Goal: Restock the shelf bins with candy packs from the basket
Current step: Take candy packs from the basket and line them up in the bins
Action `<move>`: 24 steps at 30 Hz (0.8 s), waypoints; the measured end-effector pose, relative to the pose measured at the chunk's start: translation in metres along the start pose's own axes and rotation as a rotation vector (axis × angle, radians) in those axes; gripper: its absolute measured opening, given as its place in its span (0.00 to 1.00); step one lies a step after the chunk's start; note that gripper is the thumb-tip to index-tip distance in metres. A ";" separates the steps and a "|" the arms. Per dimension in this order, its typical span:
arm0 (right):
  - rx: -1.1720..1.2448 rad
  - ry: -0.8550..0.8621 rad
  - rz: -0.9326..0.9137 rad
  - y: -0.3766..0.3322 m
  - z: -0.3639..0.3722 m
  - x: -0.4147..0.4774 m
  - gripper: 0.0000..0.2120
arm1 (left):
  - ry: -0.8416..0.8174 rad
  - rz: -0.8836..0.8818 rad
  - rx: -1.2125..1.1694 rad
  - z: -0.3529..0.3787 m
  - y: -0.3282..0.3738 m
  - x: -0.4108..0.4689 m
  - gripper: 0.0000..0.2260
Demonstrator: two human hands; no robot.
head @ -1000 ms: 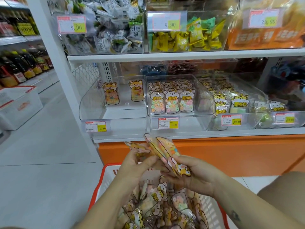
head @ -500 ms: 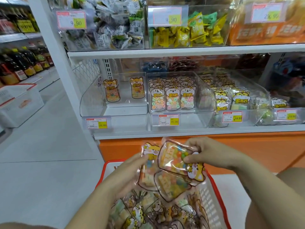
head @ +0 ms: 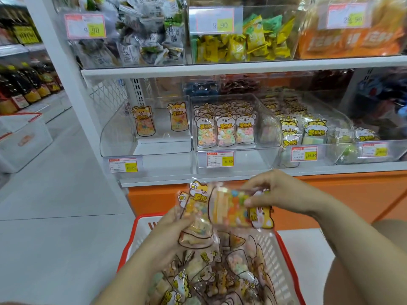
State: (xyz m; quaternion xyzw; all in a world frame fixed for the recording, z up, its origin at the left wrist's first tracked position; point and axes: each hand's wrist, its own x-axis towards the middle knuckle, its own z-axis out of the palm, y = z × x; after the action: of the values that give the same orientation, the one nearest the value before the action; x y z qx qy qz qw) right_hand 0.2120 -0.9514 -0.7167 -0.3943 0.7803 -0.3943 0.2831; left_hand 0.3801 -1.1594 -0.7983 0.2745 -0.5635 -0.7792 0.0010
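My right hand point(head: 278, 191) pinches a clear candy pack with an orange cat print point(head: 233, 209), turned sideways above the red basket point(head: 284, 260). My left hand point(head: 169, 234) holds a small stack of similar cat packs point(head: 196, 208) from below, just left of that pack. The basket beneath both hands is heaped with more cat packs point(head: 220, 276). On the lower shelf, the left clear bin point(head: 114, 137) holds only two upright cat packs point(head: 144, 123). The middle bin point(head: 272, 126) beside it is full of koala packs.
Tiger-print packs fill the bins point(head: 343, 128) further right. The upper shelf point(head: 242, 64) carries bins of wrapped sweets. An orange shelf base point(head: 352, 194) runs behind the basket. A white crate point(head: 24, 139) and bottle shelves point(head: 26, 89) stand at the left across open grey floor.
Both hands rose with the packs, away from the basket and toward the shelf edge. The right hand turned its pack sideways and drew it right of the left hand's stack.
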 end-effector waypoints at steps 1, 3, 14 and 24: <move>-0.080 -0.054 0.000 -0.005 0.004 -0.001 0.09 | -0.042 -0.012 -0.057 0.000 0.003 -0.002 0.13; -0.217 -0.001 -0.001 -0.008 0.017 0.004 0.12 | -0.129 -0.041 -0.060 0.004 0.005 -0.008 0.14; -0.464 0.213 -0.100 -0.012 0.052 0.033 0.39 | -0.216 -0.052 -0.048 0.020 0.001 -0.018 0.19; 0.772 0.128 0.086 -0.041 0.090 0.065 0.29 | -0.002 0.326 -0.108 -0.001 0.057 -0.005 0.18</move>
State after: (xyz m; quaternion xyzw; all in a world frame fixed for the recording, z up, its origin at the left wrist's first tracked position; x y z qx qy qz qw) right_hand 0.2615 -1.0572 -0.7388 -0.2005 0.6063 -0.6704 0.3777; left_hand 0.3677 -1.1790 -0.7464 0.1780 -0.5580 -0.7980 0.1415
